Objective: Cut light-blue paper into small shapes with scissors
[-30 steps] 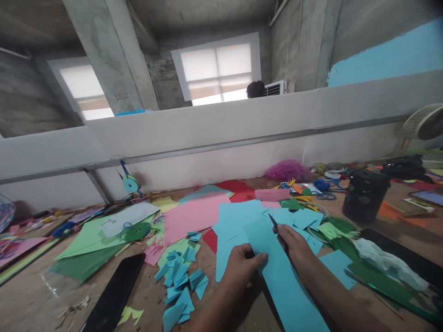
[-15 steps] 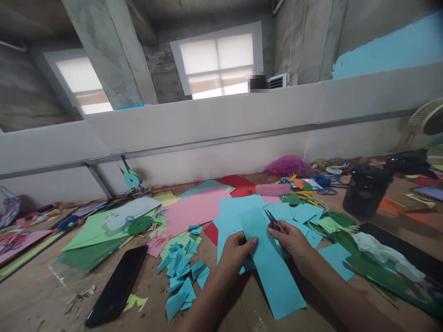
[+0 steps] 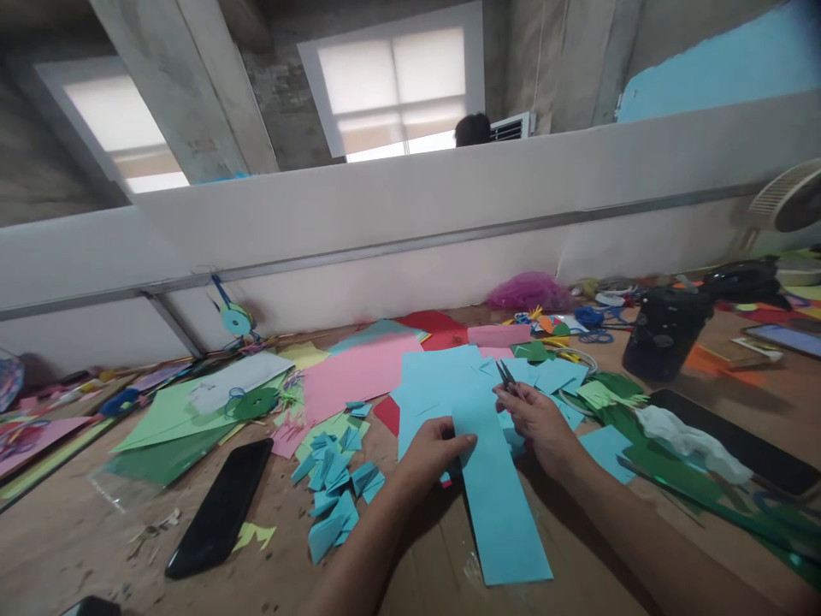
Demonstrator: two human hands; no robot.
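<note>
A long strip of light blue paper (image 3: 505, 513) is pinched between the thumb and fingers of my left hand (image 3: 440, 445). My right hand (image 3: 535, 423), closed round a small pair of dark scissors (image 3: 506, 374), is just right of the strip; the blades point up and away from me. Behind the strip lies a larger blue sheet (image 3: 427, 381). Small folded blue paper pieces (image 3: 332, 483) are heaped to the left of my left arm. Several cut blue squares (image 3: 561, 374) lie beyond my right hand, and another blue piece (image 3: 606, 452) is right of my wrist.
A black phone (image 3: 221, 505) lies on the left. Pink paper (image 3: 363, 376), red paper (image 3: 436, 329) and green sheets (image 3: 173, 419) cover the back. On the right are a black cup (image 3: 667, 334), crumpled tissue (image 3: 693, 445) and a fan (image 3: 786, 197). A white partition (image 3: 385, 201) bounds the table.
The camera view has tilted slightly down. The blue strip has swung a little, its near end now further left. Both hands keep their holds, and the scissors point more upright.
</note>
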